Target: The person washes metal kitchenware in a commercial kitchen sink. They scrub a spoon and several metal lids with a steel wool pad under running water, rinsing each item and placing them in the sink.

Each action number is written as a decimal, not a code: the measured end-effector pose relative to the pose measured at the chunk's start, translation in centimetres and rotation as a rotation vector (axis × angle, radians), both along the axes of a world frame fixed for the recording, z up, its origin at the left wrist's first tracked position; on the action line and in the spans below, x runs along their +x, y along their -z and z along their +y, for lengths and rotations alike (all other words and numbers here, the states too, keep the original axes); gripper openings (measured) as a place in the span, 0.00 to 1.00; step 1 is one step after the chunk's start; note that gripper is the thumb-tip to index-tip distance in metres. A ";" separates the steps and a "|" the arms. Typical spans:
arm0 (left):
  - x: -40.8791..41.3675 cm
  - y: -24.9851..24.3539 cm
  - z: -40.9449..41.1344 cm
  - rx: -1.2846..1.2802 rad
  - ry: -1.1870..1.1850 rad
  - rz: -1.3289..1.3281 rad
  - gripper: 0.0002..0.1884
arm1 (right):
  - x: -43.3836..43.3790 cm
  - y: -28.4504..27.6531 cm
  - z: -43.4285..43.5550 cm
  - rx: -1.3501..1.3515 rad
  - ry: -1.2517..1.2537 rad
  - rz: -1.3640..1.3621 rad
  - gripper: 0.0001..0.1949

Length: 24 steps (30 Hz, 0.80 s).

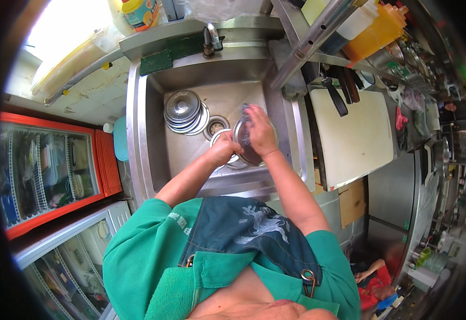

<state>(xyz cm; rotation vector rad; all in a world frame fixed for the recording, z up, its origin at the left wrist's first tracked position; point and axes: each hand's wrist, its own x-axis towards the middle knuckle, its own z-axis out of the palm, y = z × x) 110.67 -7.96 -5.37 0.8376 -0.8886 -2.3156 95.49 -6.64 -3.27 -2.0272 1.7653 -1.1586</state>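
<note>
Inside the stainless steel sink point(233, 74), my left hand point(223, 150) grips the near-left edge of a round metal lid point(251, 154), holding it tilted. My right hand point(261, 132) presses on the lid's face. A greyish scrubber, probably wire wool point(245, 107), shows at its fingertips, partly hidden and blurred. Beneath the held lid are more round metal lids point(237, 164), mostly covered by it and my hands. A stack of metal lids point(181, 106) with a knobbed one on top lies left of the drain point(217, 126).
A faucet point(213, 38) and green scouring pads point(185, 46) are at the sink's back edge. A slanting metal post point(312, 42) rises at back right. Knives point(334, 94) lie over a white cutting board point(350, 140). A glass-door fridge point(49, 168) stands left; a person point(376, 282) is behind at right.
</note>
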 end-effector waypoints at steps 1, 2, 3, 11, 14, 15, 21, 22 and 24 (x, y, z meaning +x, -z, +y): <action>-0.2 -0.8 0.5 -0.005 -0.034 -0.018 0.18 | -1.0 1.1 0.0 0.065 0.086 -0.028 0.18; -0.4 -1.8 0.8 -0.064 -0.078 -0.071 0.18 | -1.9 2.3 0.1 0.129 0.173 -0.055 0.18; -0.4 -1.7 0.7 -0.097 -0.073 -0.078 0.18 | -2.1 2.1 0.1 0.195 0.255 -0.081 0.19; -0.1 0.6 -0.1 -0.125 0.036 -0.057 0.20 | 0.9 0.3 -0.6 0.039 0.019 -0.021 0.16; -0.1 -1.4 1.1 -0.087 -0.044 -0.065 0.21 | -1.8 2.6 -0.4 0.235 0.220 -0.061 0.14; -0.2 -1.4 1.3 -0.094 -0.043 -0.070 0.20 | -2.3 2.5 -0.4 0.324 0.277 -0.079 0.14; -0.7 -0.1 0.6 -0.175 0.038 -0.097 0.19 | 0.4 0.5 0.0 0.058 0.044 -0.087 0.14; -0.9 -0.5 0.5 -0.140 -0.029 -0.072 0.16 | 0.9 -0.1 -0.1 0.035 0.000 -0.083 0.14; -0.6 -0.7 0.4 -0.201 0.003 -0.132 0.18 | 0.7 -0.1 -0.3 -0.009 -0.021 -0.099 0.13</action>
